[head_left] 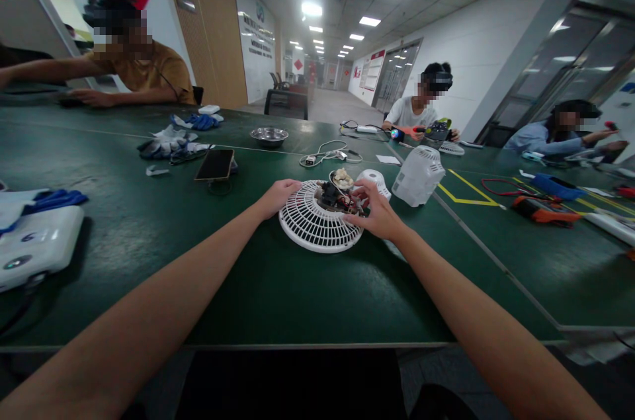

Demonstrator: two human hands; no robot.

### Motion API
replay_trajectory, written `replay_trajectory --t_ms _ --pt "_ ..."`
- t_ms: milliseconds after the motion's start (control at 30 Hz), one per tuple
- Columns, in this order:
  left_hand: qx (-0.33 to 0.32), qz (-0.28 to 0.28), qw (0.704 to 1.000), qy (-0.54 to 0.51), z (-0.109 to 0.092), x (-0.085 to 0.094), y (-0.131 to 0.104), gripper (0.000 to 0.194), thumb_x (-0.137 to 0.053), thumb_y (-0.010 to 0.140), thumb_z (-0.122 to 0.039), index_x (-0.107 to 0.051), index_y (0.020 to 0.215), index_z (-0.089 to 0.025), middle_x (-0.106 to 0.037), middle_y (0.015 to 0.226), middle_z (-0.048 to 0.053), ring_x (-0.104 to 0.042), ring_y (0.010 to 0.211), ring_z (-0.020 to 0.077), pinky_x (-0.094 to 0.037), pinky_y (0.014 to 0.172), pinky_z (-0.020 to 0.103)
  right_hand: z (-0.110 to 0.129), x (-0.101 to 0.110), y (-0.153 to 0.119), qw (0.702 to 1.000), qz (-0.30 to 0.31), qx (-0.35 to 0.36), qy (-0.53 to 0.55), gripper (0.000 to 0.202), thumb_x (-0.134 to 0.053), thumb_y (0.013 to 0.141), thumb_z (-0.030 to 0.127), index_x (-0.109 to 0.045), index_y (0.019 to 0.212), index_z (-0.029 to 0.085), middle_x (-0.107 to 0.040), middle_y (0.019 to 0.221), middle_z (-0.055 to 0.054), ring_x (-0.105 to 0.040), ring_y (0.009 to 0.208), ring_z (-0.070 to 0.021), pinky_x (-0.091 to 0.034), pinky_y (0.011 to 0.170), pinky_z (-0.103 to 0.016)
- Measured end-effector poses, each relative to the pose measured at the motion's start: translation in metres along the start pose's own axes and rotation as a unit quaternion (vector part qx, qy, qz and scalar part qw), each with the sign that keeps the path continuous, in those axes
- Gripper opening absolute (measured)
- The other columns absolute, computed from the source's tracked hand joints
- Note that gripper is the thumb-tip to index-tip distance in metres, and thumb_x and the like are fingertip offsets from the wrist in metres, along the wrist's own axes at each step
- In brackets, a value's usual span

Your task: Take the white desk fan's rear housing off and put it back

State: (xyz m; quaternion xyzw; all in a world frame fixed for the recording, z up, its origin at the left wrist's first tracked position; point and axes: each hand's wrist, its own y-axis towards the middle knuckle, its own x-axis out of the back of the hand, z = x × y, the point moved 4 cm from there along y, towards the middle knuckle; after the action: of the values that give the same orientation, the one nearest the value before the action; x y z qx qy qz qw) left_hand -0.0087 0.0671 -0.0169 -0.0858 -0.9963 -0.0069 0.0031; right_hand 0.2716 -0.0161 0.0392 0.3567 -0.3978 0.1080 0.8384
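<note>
A round white fan grille [317, 231] lies on the green table, with a dark motor and wiring [330, 196] on its middle and a cream-coloured part [342, 178] on top. At the grille's upper left rim, my left hand [282, 198] has its fingers closed on the edge. My right hand [376, 211] is curled around the right side of the motor and wires, thumb and fingers apart on either side of them. Just behind that hand is a white rounded part [374, 180]. A white plastic housing [419, 175] stands to the right.
Left of the grille lie a phone [215, 165] and gloves [171, 142]. Behind are a metal bowl [268, 136] and a white cable [330, 154]. An orange meter [543, 210] and blue tray [558, 186] are at right. Three people sit around the table.
</note>
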Motion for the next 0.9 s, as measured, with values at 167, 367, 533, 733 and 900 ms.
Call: replay_trajectory --t_ms 167,367,533,733,900 --pt "-0.004 0.002 1.0 0.006 -0.0017 -0.0009 -0.0016 0.023 -0.066 0.09 -0.028 -0.072 0.105 -0.012 -0.076 0.094 0.01 -0.072 0.082 0.0219 -0.057 0.077 0.034 -0.0001 0.0007 0.0003 1.0 0.0 -0.002 -0.005 0.083 -0.079 0.077 0.057 -0.035 0.142 0.03 -0.063 0.116 -0.011 -0.063 0.1 -0.0277 -0.054 0.087 -0.047" --pt "0.004 0.0 1.0 -0.006 -0.0055 -0.0036 -0.0062 0.021 -0.064 0.091 -0.026 -0.072 0.105 -0.012 -0.076 0.092 0.01 -0.072 0.081 0.0215 -0.058 0.075 0.034 0.0034 0.0014 0.0004 1.0 0.004 -0.005 -0.002 0.084 -0.077 0.078 0.058 -0.036 0.146 0.031 -0.063 0.119 -0.01 -0.064 0.1 -0.0279 -0.054 0.088 -0.048" --pt "-0.001 -0.003 1.0 -0.009 -0.0034 -0.0021 -0.0038 0.02 -0.067 0.089 -0.026 -0.072 0.101 -0.012 -0.076 0.093 0.01 -0.072 0.082 0.0224 -0.058 0.075 0.034 0.0063 0.0022 -0.0003 1.0 0.006 0.001 -0.01 0.082 -0.075 0.081 0.058 -0.036 0.15 0.034 -0.062 0.12 -0.01 -0.064 0.102 -0.0289 -0.054 0.088 -0.05" --pt "0.003 -0.001 1.0 -0.008 0.0002 -0.0011 -0.0003 0.02 -0.067 0.09 -0.028 -0.072 0.101 -0.013 -0.076 0.091 0.008 -0.072 0.081 0.0201 -0.058 0.077 0.033 0.0038 0.0009 -0.0004 1.0 -0.003 0.01 -0.011 0.083 -0.075 0.08 0.058 -0.037 0.15 0.034 -0.063 0.12 -0.009 -0.064 0.1 -0.0285 -0.054 0.088 -0.05" --pt "0.009 0.004 1.0 0.002 0.001 0.0 0.0012 0.024 -0.069 0.088 -0.031 -0.072 0.105 -0.014 -0.076 0.095 0.008 -0.073 0.084 0.0207 -0.058 0.079 0.033 0.003 0.0015 0.0006 0.999 -0.025 0.026 0.014 0.088 -0.075 0.082 0.051 -0.027 0.154 0.033 -0.064 0.117 -0.009 -0.064 0.101 -0.0273 -0.055 0.088 -0.047"
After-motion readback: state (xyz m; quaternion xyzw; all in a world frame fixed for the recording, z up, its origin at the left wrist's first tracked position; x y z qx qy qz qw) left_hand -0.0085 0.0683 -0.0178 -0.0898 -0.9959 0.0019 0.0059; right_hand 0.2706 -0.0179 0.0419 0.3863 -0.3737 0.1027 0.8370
